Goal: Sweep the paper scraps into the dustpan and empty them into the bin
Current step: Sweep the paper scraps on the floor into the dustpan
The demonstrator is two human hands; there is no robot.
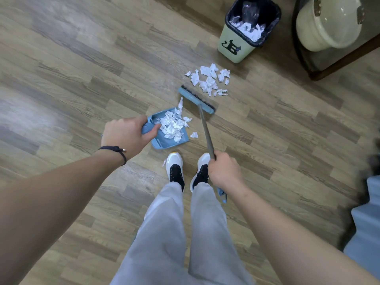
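- Lying loose on the floor [82, 83] near the bin [236, 49], scraps [208, 80] sit just beyond the broom [196, 100].
- More fill the dustpan [164, 141].
- Left hand [126, 136] wraps the dustpan handle; right hand [224, 170] clasps the broomstick.

A home room: wood-look floor [82, 58], small lined bin [244, 33].

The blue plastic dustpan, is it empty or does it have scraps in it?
Partly filled: the blue plastic dustpan holds a heap of white paper scraps.
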